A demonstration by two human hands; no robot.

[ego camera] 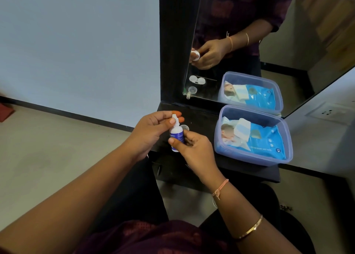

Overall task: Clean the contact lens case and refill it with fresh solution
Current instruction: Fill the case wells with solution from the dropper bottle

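Here, solution bottle [175,136] in right hand [194,148]; wet-wipes pack [255,138] inside plastic tub [249,158].

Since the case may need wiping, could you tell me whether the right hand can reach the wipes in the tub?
Probably yes, once freed: the tub has no lid and the wipes lie bare just beside the right hand, but that hand grips the bottle.

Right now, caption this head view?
Left hand pinches the tip of a white, blue-labelled plastic bottle; right hand grips its body.
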